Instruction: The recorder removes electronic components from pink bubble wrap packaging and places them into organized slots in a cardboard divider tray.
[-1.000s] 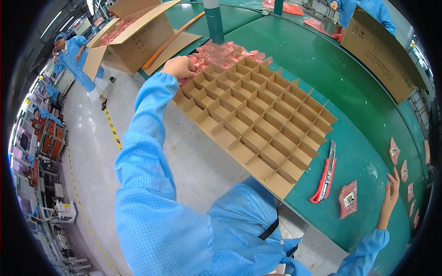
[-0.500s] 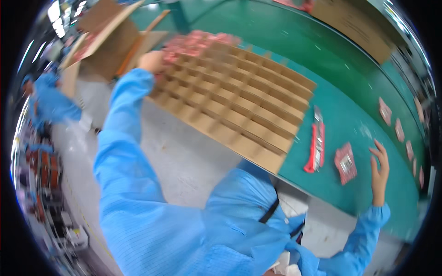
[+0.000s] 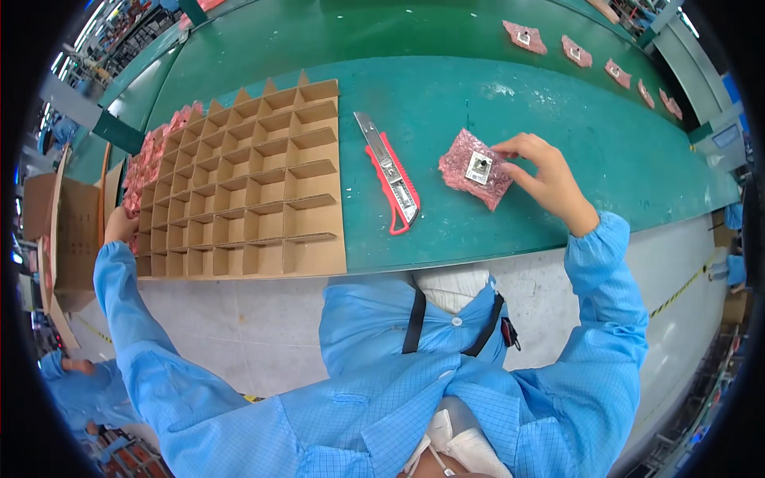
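My right hand (image 3: 548, 177) reaches over the right edge of a pink bubble-wrap packet (image 3: 464, 180) with a white label, which lies on the green table. Its thumb and fingertips are apart at the packet's edge. My left hand (image 3: 121, 226) is curled at the left end of a cardboard divider grid (image 3: 313, 256), beside pink bubble-wrap packets (image 3: 153, 154). Its fingertips are partly hidden, and I cannot make out what they hold. Between the grid and the single packet lies a red-handled utility knife (image 3: 392, 177) with its blade extended.
Several more pink packets (image 3: 523, 37) lie in a row across the far right surface. An open cardboard box (image 3: 78, 239) stands beyond my left hand. The green table's (image 3: 454, 251) near edge runs in front of my body. Another person in blue (image 3: 84, 386) is at lower left.
The view has swung, so the grid now appears farther left. My right hand has come from beside the single packet to its right edge. My left hand stays at the grid's left end.
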### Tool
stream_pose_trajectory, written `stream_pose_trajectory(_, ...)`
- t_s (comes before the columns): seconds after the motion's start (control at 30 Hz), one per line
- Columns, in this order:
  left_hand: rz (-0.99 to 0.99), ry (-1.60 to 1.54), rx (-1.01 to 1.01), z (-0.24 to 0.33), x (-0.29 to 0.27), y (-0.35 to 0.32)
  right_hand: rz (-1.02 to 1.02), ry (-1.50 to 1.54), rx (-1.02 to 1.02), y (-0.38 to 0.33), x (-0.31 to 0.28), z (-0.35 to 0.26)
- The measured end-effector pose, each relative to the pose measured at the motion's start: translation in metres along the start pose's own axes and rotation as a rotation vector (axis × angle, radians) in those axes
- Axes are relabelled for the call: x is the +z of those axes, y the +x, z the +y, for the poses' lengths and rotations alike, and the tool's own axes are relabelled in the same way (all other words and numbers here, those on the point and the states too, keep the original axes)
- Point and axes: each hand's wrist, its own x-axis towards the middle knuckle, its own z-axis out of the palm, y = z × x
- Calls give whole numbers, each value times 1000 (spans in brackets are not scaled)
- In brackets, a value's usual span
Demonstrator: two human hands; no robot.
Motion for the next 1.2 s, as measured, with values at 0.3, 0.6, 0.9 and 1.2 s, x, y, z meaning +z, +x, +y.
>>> stream_pose_trajectory(0.3,-47,307,-58,24,-7,-10,57,9,-43,8,30,25)
stream_pose_trajectory(0.6,-282,134,-29,-92,14,52,-31,267,294,28,26,10)
stream_pose_trajectory(0.9,-357,-63,-18,-142,31,77,-63,317,302,31,34,22)
stream_pose_trajectory(1.2,-345,-104,-54,-162,30,81,-70,357,253,32,37,30)
